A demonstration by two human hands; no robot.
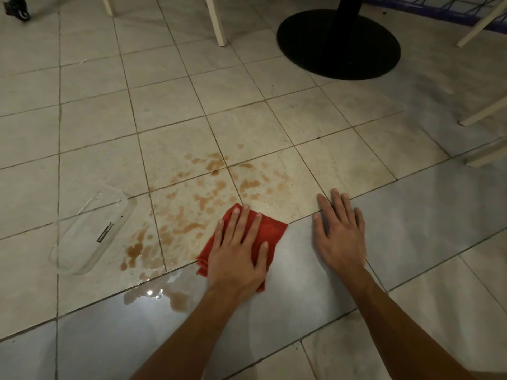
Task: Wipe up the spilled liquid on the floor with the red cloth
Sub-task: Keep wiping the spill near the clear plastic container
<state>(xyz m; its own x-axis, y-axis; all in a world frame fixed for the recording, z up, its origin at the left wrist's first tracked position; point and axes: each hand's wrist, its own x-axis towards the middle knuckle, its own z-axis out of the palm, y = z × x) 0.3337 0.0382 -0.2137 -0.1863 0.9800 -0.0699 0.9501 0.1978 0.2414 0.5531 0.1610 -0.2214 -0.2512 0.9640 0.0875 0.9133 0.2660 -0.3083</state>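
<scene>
Brown liquid lies in blotches over several pale floor tiles, with a wetter puddle at the lower left near the grey tiles. The red cloth is folded flat on the floor at the spill's right edge. My left hand presses down on it, palm flat and fingers spread, covering most of it. My right hand rests flat on the bare floor to the right of the cloth, holding nothing.
A clear plastic container lies on the floor at the left edge of the spill. A black round table base stands at the back right. White chair legs rise behind the spill, and more white legs stand at the right.
</scene>
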